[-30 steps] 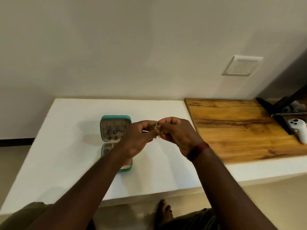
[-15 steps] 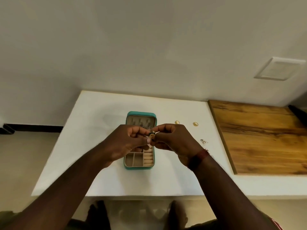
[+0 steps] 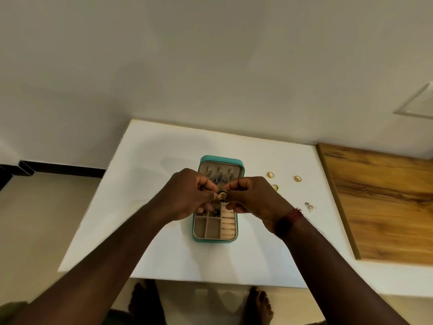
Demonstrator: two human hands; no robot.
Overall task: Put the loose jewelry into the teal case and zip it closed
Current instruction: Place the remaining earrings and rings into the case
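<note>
Above the open teal case (image 3: pixel 219 158), I hold a small gold-and-green piece (image 3: pixel 221 195) of jewelry between my 2 hands. My left hand (image 3: pixel 187 195) pinches it from the left with thumb and curled fingers, and my right hand (image 3: pixel 253 198) pinches it from the right in the same way, so the fingertips of both nearly meet around it. I cannot tell what kind of piece it is; it is too small and partly covered by my fingers.

The case lies on the white table (image 3: pixel 164 254) straight ahead of me, unzipped, with its lid (image 3: pixel 240 165) folded back on the far side. Several dark earrings (image 3: pixel 219 179) hang in a row inside the lid. The near half has beige compartments on the left and a column of ring rolls (image 3: pixel 228 222) on the right, and 1 dark item (image 3: pixel 215 211) sits in a compartment just under my hands.

To the right of the case, 3 gold pieces (image 3: pixel 271 175) lie loose on the table, with 1 clear piece (image 3: pixel 310 206) nearer the wooden board (image 3: pixel 386 207) that covers the table's right side. A red band (image 3: pixel 287 222) circles my right wrist.
</note>
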